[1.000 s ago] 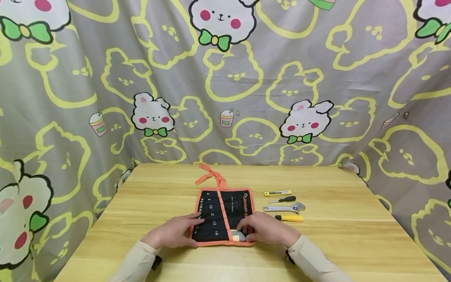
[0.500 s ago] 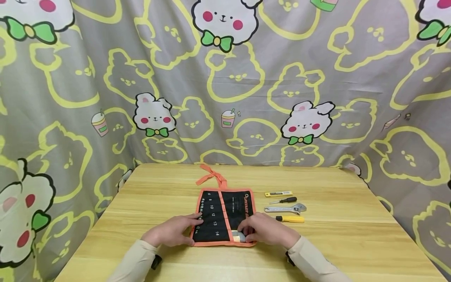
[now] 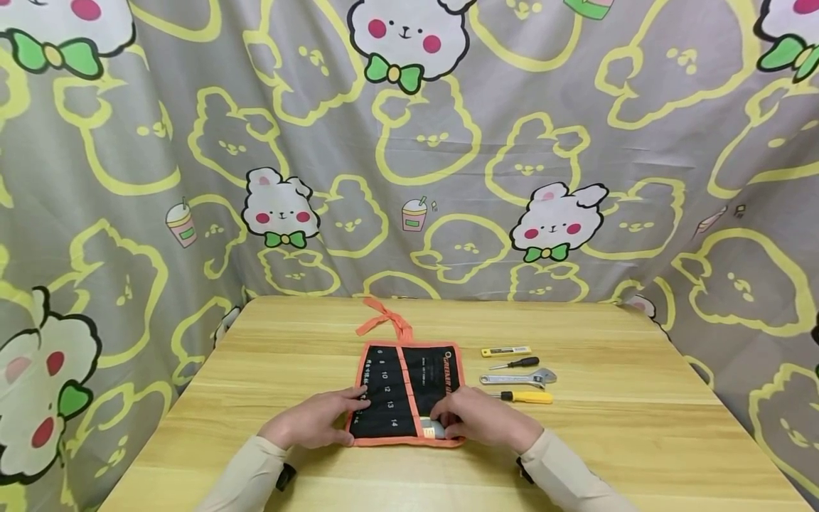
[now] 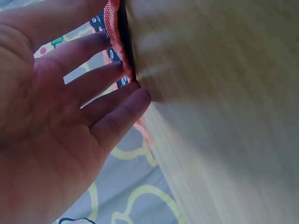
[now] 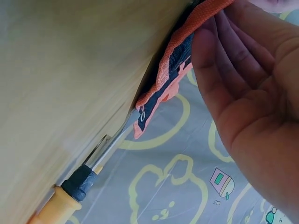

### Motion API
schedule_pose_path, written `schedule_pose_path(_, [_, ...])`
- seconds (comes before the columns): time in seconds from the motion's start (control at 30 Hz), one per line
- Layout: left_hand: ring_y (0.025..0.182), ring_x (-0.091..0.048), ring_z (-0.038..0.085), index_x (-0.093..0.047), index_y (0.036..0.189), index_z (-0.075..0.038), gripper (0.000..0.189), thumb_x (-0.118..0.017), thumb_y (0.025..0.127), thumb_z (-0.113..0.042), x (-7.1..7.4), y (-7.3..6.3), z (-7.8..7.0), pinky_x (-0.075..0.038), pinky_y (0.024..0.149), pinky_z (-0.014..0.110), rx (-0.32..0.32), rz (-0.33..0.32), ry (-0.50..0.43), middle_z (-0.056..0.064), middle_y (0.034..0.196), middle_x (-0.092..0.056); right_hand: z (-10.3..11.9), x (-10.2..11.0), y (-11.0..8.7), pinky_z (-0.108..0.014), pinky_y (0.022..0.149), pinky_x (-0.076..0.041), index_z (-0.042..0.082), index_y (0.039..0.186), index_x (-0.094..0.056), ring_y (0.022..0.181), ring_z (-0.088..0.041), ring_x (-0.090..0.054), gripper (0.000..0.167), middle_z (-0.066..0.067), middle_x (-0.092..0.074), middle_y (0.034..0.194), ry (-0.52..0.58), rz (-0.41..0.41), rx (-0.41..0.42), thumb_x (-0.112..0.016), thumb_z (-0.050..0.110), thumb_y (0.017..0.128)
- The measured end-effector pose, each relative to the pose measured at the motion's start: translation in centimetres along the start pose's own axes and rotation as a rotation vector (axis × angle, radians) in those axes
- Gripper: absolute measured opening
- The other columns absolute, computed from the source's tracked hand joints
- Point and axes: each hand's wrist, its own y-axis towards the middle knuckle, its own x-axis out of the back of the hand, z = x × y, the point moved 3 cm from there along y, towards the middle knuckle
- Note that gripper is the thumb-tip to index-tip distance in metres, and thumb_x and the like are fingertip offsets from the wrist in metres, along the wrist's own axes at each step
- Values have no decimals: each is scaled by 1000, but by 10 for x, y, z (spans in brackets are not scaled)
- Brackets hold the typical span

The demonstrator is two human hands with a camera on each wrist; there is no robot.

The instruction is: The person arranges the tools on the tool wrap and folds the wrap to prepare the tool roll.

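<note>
A black tool pouch (image 3: 384, 391) with orange trim and printed size numbers lies unrolled on the table. The left hand (image 3: 313, 419) rests at its left border, fingers fairly straight over the edge; the left wrist view shows these fingers (image 4: 93, 79) by the orange trim. At the pouch's lower right, the right hand (image 3: 489, 419) pinches a grey piece with a pale yellow marked band (image 3: 433, 429) by the pocket strip. Part of that piece is hidden under the fingers, and I cannot tell its kind. In the right wrist view, the orange trim (image 5: 196, 21) passes behind the thumb.
Right of the pouch lie a yellow flat case (image 3: 506, 351), a small black-handled screwdriver (image 3: 525, 363), an adjustable wrench (image 3: 512, 380) and a yellow-handled screwdriver (image 3: 532, 397). Orange ties (image 3: 387, 320) stretch behind the pouch. A patterned curtain (image 3: 448, 156) surrounds the wooden table (image 3: 269, 370).
The right hand has shifted very slightly, so more of the yellow-handled screwdriver's metal shaft shows beside it. The left hand and pouch stay nearly still.
</note>
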Motion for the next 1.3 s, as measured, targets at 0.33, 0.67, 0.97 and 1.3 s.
schedule_pose_path(0.33, [145,-42,41,-59,143,-4,63,-81,88,-26,-1,0,0,-38,116,58,4,-7,-4,19,161,-40,2,-1,0,-16,62,-48,14,109,-77,67,2,-52,18,14,-64,80,-13,-5,16,-76,8,91])
schedule_pose_path(0.67, [145,-42,40,-60,143,-5,63,-82,87,-24,-4,0,0,-38,115,58,31,-2,-38,18,161,-39,1,-2,-2,-15,63,-49,13,112,-76,68,3,-53,21,17,-63,80,6,5,-6,-77,9,92])
schedule_pose_path(0.97, [146,-40,40,-57,146,-7,64,-78,91,-30,-3,-1,-2,-39,114,60,26,4,-59,17,163,-36,-4,6,-9,-18,68,-53,10,116,-75,75,4,-57,24,11,-69,89,70,-2,-12,-76,9,92])
schedule_pose_path(1.3, [145,-41,41,-58,144,-5,63,-76,92,-37,-5,0,-5,-40,113,61,43,-30,-68,20,161,-38,-18,47,-30,-27,74,-59,6,120,-73,87,0,-64,27,-4,-75,104,64,-103,-4,-74,12,95])
